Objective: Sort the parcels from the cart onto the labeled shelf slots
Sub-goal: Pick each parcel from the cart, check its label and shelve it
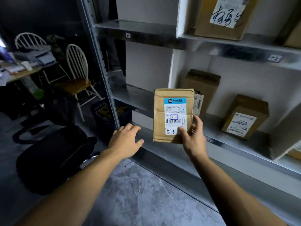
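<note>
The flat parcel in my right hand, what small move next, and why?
Probably carry the flat parcel leftward, toward the bay left of the divider. Its label seems to read 2-1; above, the left tag looks like 1-1, the right tag 1-2. The right hand pinches its lower corner.

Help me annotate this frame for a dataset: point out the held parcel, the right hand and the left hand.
held parcel point(173, 115): head view, middle of its front face.
right hand point(193, 139): head view, back of the hand gripping the parcel's lower right corner.
left hand point(125, 141): head view, back of the open hand.
</note>
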A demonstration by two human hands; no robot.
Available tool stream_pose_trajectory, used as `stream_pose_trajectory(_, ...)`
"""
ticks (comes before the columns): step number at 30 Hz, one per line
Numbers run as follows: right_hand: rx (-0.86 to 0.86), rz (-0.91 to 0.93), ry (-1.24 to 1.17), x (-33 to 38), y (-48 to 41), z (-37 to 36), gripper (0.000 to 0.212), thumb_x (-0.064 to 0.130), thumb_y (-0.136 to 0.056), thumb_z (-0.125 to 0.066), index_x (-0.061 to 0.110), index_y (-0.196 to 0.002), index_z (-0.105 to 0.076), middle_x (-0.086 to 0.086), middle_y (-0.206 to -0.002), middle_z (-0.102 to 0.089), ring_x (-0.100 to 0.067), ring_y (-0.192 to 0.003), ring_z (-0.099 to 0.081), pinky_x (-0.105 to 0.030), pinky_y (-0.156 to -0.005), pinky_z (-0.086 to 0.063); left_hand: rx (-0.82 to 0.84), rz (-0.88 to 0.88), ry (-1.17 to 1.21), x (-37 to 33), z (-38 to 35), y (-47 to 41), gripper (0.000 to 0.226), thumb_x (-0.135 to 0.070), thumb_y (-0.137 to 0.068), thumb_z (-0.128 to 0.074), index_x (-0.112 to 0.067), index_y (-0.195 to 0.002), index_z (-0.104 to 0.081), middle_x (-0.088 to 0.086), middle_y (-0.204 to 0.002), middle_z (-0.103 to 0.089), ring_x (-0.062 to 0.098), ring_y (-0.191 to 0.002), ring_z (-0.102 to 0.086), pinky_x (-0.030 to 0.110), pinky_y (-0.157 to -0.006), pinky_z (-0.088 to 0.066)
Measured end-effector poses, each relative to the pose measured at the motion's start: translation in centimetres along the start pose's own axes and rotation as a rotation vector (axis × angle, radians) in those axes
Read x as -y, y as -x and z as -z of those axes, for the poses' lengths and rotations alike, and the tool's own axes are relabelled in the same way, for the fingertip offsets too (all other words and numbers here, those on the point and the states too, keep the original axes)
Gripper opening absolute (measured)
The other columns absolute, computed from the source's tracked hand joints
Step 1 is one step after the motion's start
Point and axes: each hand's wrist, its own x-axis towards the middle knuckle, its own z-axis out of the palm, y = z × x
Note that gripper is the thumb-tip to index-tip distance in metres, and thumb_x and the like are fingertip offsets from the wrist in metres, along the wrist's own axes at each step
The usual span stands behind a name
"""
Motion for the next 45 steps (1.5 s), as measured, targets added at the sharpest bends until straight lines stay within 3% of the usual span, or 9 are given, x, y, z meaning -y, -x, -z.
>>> stream_pose_trajectory(6,-0.134,0.037,-0.014,2.5,0.0,-1.6,0.062,0.019,-0.096,-0.064,0.034,-0.146,-0.031,0.005,-0.131,-0.058,-0.013,-0.115,-0.06,-0.039,-0.1,-0.052,-0.036,-0.127,-0.009,2.0,2.3,-3.6,0.054,-0.051,-0.09,-0.052,-0.029,-0.139,-0.042,-0.004,-0.138,-0.045,0.022,-0.126,-0.042,0.04,-0.106,-0.034)
stream_pose_trajectory(11,-0.22,0.105,0.014,4.5,-0.2,-2.2,0.063,0.02,-0.096,-0.064,0.033,-0.148,-0.031,0.013,-0.122,-0.053,-0.005,-0.108,-0.055,-0.003,-0.071,-0.044,-0.078,-0.222,0.002,2.1,4.4,-5.4,0.052,-0.05,-0.091,-0.051,-0.031,-0.139,-0.042,-0.005,-0.138,-0.044,0.022,-0.126,-0.041,0.039,-0.106,-0.032)
stream_pose_trajectory(15,-0.263,0.146,-0.01,5.6,-0.1,-2.3,0.063,0.02,-0.095,-0.065,0.033,-0.147,-0.032,0.014,-0.119,-0.054,-0.007,-0.108,-0.058,-0.009,-0.076,-0.046,-0.111,-0.275,0.033,1.9,5.7,-6.3,0.05,-0.049,-0.092,-0.051,-0.031,-0.138,-0.042,-0.006,-0.138,-0.044,0.021,-0.125,-0.041,0.037,-0.105,-0.032)
stream_pose_trajectory(21,-0.345,0.211,-0.019,7.2,-0.1,-2.1,0.062,0.021,-0.093,-0.067,0.039,-0.143,-0.035,0.019,-0.116,-0.057,-0.013,-0.115,-0.061,-0.04,-0.101,-0.051,-0.177,-0.358,0.081,1.6,7.4,-7.3,0.05,-0.046,-0.092,-0.054,-0.029,-0.138,-0.044,-0.004,-0.137,-0.047,0.021,-0.123,-0.044,0.038,-0.103,-0.035)
stream_pose_trajectory(25,-0.37,0.286,-0.019,9.0,0.0,-1.9,0.062,0.02,-0.093,-0.067,0.04,-0.142,-0.035,0.031,-0.106,-0.052,-0.01,-0.11,-0.061,-0.042,-0.101,-0.051,-0.221,-0.39,0.129,1.5,8.9,-7.9,0.049,-0.044,-0.091,-0.055,-0.028,-0.137,-0.046,-0.004,-0.135,-0.048,0.021,-0.122,-0.045,0.039,-0.102,-0.036)
stream_pose_trajectory(34,-0.357,0.44,-0.069,13.2,-0.5,-2.7,0.06,0.021,-0.094,-0.066,0.055,-0.13,-0.032,0.029,-0.106,-0.056,-0.005,-0.106,-0.063,-0.041,-0.094,-0.055,-0.333,-0.434,0.252,1.1,12.9,-8.5,0.05,-0.044,-0.091,-0.055,-0.027,-0.137,-0.045,-0.004,-0.134,-0.049,0.019,-0.123,-0.046,0.042,-0.101,-0.042)
stream_pose_trajectory(37,-0.358,0.421,-0.088,12.5,0.1,-2.1,0.059,0.017,-0.095,-0.065,0.049,-0.132,-0.032,0.026,-0.107,-0.057,0.0,-0.103,-0.063,-0.036,-0.093,-0.056,-0.309,-0.461,0.256,0.4,12.3,-8.4,0.05,-0.044,-0.091,-0.056,-0.026,-0.137,-0.046,-0.003,-0.134,-0.049,0.019,-0.122,-0.046,0.042,-0.101,-0.042)
stream_pose_trajectory(41,-0.44,0.332,-0.073,9.4,1.8,1.1,0.06,0.018,-0.095,-0.065,0.054,-0.133,-0.036,0.015,-0.118,-0.063,-0.008,-0.111,-0.065,-0.043,-0.096,-0.056,-0.248,-0.518,0.279,-1.8,9.7,-8.1,0.05,-0.04,-0.089,-0.06,-0.023,-0.134,-0.05,0.0,-0.132,-0.052,0.025,-0.118,-0.05,0.044,-0.098,-0.045)
stream_pose_trajectory(45,-0.563,0.266,-0.035,6.5,4.1,5.9,0.057,0.02,-0.095,-0.065,0.048,-0.135,-0.035,0.02,-0.113,-0.063,-0.003,-0.109,-0.064,-0.037,-0.098,-0.054,-0.187,-0.621,0.309,-6.8,6.9,-7.2,0.049,-0.033,-0.086,-0.068,-0.018,-0.13,-0.055,0.005,-0.126,-0.056,0.03,-0.115,-0.053,0.045,-0.098,-0.044)
